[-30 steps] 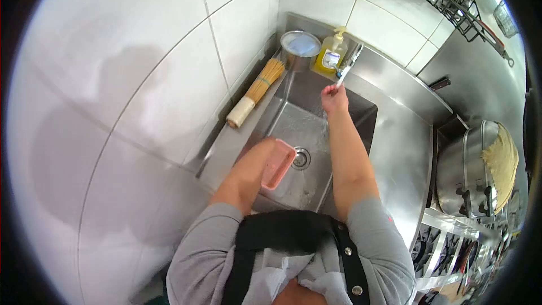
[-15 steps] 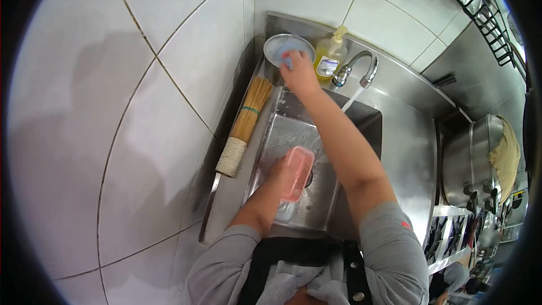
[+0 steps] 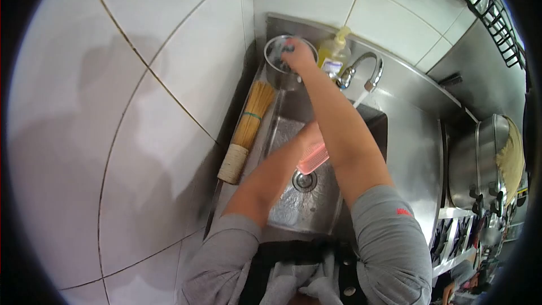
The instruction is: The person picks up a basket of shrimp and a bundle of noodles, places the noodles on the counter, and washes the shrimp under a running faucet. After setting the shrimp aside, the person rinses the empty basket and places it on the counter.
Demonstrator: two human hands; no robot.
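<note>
In the head view, my left hand (image 3: 309,135) is closed on a pink plastic container (image 3: 313,159), held tilted inside the steel sink (image 3: 282,214). My right forearm crosses in front of part of the container. At the back left corner, my right hand (image 3: 299,55) reaches into the mouth of a round metal pot (image 3: 276,79). Its fingers are curled around a small dark thing, blurred and partly hidden. Water runs from the curved faucet (image 3: 377,70) into the sink.
A yellow soap pump bottle (image 3: 334,56) stands between pot and faucet. Along the left ledge lies a bamboo whisk brush (image 3: 248,127). Tiled wall (image 3: 169,107) closes the left side. A large steel pot (image 3: 480,164) and a stove (image 3: 451,237) are at the right.
The pink container has moved away from me and tilted, uncovering the drain. My right hand stays at the metal pot, where the light blue inside no longer shows.
</note>
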